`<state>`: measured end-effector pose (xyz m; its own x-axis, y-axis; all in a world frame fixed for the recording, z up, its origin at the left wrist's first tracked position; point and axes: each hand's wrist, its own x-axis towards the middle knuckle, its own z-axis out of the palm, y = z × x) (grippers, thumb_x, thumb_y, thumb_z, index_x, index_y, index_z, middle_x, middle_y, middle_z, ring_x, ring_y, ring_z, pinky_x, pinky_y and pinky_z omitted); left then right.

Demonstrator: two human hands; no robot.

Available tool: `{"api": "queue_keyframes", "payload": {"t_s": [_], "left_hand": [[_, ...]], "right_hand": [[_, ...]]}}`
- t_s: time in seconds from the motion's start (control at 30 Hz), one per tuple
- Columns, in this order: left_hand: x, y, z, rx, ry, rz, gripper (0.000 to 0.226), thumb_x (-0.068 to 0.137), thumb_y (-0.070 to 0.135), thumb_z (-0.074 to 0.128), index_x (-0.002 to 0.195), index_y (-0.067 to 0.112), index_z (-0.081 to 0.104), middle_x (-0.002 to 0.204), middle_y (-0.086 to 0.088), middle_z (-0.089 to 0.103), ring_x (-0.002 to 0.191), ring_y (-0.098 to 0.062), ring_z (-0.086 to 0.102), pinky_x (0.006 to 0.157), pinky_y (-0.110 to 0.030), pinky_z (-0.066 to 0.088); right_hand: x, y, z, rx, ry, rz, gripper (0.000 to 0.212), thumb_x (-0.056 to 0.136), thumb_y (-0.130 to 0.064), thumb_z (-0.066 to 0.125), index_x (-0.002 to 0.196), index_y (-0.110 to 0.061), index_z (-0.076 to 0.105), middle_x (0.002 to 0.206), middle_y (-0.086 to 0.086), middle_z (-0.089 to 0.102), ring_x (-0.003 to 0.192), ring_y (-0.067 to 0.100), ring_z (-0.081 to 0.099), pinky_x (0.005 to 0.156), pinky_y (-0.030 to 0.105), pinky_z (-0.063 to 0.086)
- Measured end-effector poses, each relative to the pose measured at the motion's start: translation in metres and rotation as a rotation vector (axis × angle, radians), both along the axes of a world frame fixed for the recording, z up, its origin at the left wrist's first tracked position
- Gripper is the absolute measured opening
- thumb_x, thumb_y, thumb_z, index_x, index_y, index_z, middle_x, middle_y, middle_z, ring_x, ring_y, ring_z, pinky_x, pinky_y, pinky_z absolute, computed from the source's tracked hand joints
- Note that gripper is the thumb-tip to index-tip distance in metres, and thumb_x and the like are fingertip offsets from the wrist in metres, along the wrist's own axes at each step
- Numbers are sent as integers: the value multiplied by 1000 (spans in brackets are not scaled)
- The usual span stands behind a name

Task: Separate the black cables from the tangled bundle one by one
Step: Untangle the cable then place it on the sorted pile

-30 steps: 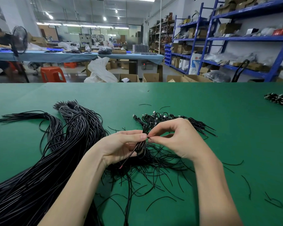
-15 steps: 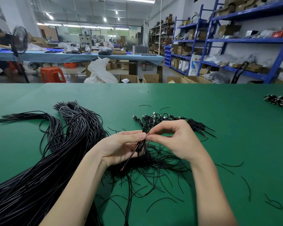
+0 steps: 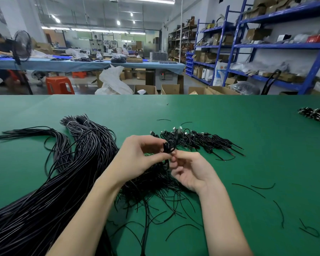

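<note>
Left hand and right hand both pinched on one thin black looped cable, lifted just above the tangled black cable bundle on the green felt tabletop. Risk: pulling hard on a snagged loop, dragging neighbouring strands along or tightening the knot.

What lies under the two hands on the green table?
A tangled pile of thin black cables on the green table; its middle is hidden by the left hand and right hand.
</note>
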<state>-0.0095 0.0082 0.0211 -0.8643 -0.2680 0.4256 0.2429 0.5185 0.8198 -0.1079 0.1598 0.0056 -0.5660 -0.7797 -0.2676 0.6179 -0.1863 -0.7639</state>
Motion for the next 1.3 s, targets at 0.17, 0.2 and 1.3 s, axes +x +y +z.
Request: {"api": "queue_keyframes", "payload": {"t_s": [0.17, 0.2, 1.3], "left_hand": [[2, -5, 1, 344, -155, 8, 26, 70, 27, 87, 90, 14, 77, 84, -3, 72, 74, -11, 63, 72, -19, 52], [3, -7, 1, 499, -197, -14, 33, 66, 28, 88, 93, 12, 77, 86, -5, 70, 77, -12, 62, 74, -21, 52], [2, -7, 5, 886, -158, -93, 35, 70, 12, 77, 103, 6, 69, 94, -12, 76, 79, -16, 72, 73, -22, 59]], "right_hand": [[-5, 6, 4, 203, 540, -47, 20, 85, -23, 79, 103, -14, 77, 86, -2, 77, 69, 9, 67, 53, 16, 48], [-7, 8, 6, 200, 663, -70, 20, 89, -22, 78, 108, -18, 76, 95, -2, 79, 76, 11, 71, 58, 17, 51], [1, 3, 14, 118, 1093, -312, 39, 95, -2, 61, 111, -37, 64, 104, -11, 75, 72, 14, 73, 66, 29, 57]]}}
